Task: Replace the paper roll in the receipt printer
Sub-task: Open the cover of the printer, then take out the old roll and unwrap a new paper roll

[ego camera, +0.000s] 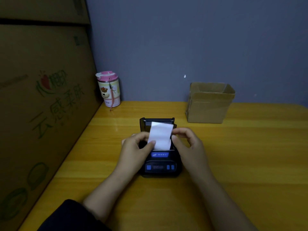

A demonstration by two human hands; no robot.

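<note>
Pinching the white paper strip [160, 136] by both side edges, left hand [135, 147] and right hand [187, 142] level, I hold its length running away from me over the small black receipt printer's [160, 164] open bay.

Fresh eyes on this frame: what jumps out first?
The bright white paper strip at centre, pinched between the left hand and right hand over the open black receipt printer on the yellow table. Then the pink-lidded cartoon tumbler at the table's back left by the big printed carton, and the small open cardboard box at back right.
</note>
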